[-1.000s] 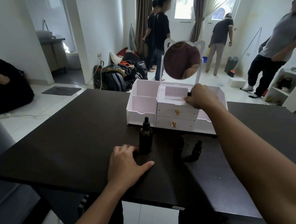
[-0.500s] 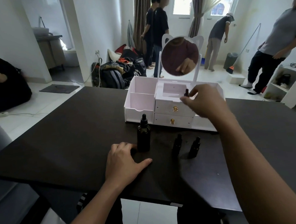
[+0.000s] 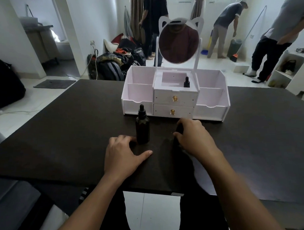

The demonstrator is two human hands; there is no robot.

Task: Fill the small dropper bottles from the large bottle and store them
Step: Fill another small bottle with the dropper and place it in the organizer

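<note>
Storing step, judged from the layout: one small bottle [image 3: 186,82] stands upright and capped in the top tray [image 3: 170,79] of the white organiser [image 3: 212,101], at the far side of the counter [image 3: 60,137] below the mirror [image 3: 178,43]. The large bottle [image 3: 142,126] stands capped, near the organiser's left front. The left hand [image 3: 125,155] lies flat and relaxed on the counter, fingertips just beside the large bottle's base; contact cannot be confirmed. The right hand [image 3: 193,138] is curled, knuckles up, over a dark shape [image 3: 178,130] on the counter to the right of the large bottle. This is probably another small bottle, but whether the hand grips it cannot be told. The next move probably calls for a firm pinch on that piece, a lift over the organiser's front, and an upright set-down in the tray beside the stored one. Hidden: everything beneath the right palm, the number of small bottles there, and every fill level, the glass being dark. The right hand is slightly blurred.
</note>
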